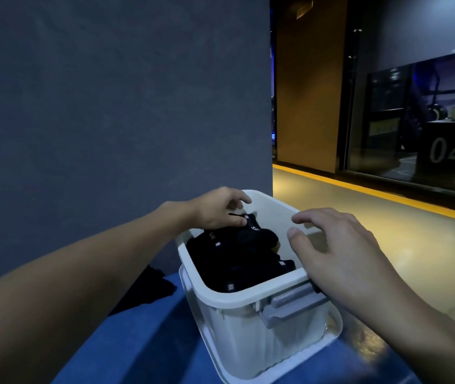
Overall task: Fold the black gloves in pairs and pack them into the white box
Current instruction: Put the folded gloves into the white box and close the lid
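Left hand pinches a black glove at the far end of the white box. Right hand sits over the near right rim, fingers loose and spread.

**Layout.** The box stands on the worktop, towards its right end. A wall rises directly behind, and the floor lies to the right. The gloves are piled inside the box, reaching close to its rim. The left hand is over the far left corner of the box, its fingers pinching the topmost of the gloves. The right hand is spread above the near right rim, over the right end of the latch. A loose cloth lies on the worktop, left of the box, against the wall.
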Demonstrator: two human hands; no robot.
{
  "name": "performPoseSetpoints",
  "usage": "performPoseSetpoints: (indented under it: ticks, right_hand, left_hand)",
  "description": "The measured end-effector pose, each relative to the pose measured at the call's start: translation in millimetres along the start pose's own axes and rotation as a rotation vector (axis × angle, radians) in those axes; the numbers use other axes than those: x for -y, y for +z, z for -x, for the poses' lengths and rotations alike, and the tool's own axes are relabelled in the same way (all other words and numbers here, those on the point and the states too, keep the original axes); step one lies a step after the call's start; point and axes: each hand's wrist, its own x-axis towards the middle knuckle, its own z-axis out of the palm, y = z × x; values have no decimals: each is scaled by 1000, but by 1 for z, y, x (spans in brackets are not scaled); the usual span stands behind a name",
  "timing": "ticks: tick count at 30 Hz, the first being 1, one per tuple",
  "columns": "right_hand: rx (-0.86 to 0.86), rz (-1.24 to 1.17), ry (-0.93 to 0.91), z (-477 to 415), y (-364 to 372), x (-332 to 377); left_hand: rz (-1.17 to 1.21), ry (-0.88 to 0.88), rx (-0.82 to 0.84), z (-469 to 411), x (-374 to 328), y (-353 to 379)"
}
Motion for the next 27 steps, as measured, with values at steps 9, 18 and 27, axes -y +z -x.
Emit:
performPoseSetpoints:
  ticks: [9,18,27]
  right_hand:
    - [2,-12,28,5,3,-4]
    - [-10,-18,-5,3,8,-13]
    - [-16,-25,-16,2,11,-17]
  left_hand:
    - [-232,-51,88,22,-22,5]
    - [-200,-71,101,23,-23,4]
    - [-198,-107,113,24,-26,1]
